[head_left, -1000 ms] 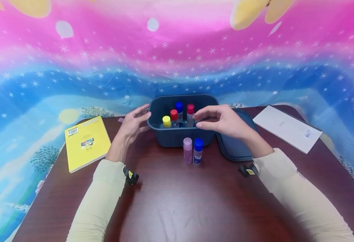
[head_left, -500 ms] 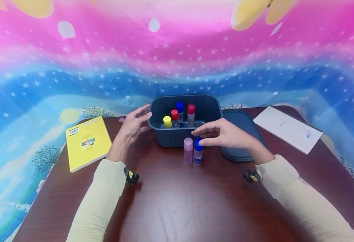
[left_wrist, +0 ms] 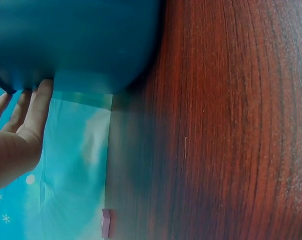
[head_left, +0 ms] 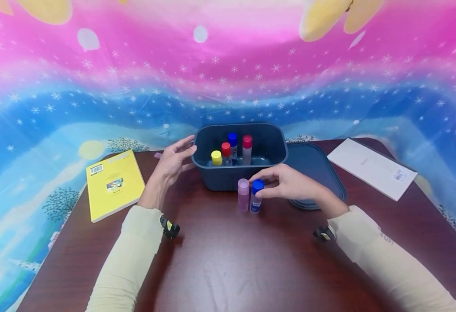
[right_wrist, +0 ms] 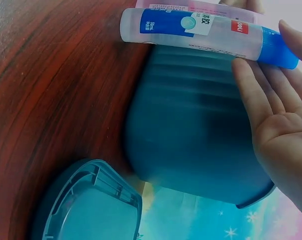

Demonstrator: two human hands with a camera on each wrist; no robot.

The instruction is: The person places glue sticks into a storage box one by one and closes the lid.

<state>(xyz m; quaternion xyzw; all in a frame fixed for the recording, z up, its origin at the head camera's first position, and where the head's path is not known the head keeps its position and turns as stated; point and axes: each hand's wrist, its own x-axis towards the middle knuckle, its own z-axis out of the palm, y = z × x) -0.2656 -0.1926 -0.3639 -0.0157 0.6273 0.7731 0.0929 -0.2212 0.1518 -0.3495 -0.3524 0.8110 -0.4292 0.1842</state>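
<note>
My right hand (head_left: 292, 184) has its thumb and fingers around the blue cap of a clear glue bottle (head_left: 255, 206), which stands upright on the table in front of a dark storage bin (head_left: 218, 178). In the right wrist view, the glue bottle (right_wrist: 201, 31) shows a blue and white label. A pink glue bottle (head_left: 243, 200) stands just left of it. My left hand (head_left: 170, 161) rests with extended fingers against the bin's left side. Inside the bin stand bottles with a yellow cap (head_left: 216, 156), red caps (head_left: 247, 141) and a blue cap (head_left: 232, 138).
The bin's lid (head_left: 315, 167) lies on the table at the bin's right. A yellow book (head_left: 114, 184) is at the left, a white notebook (head_left: 372, 167) at the right. A patterned cloth (head_left: 228, 65) hangs behind the table (head_left: 228, 264).
My right hand has come out of the bin's opening, down and toward me, and now holds the blue-capped glue bottle. The left hand stays at the bin.
</note>
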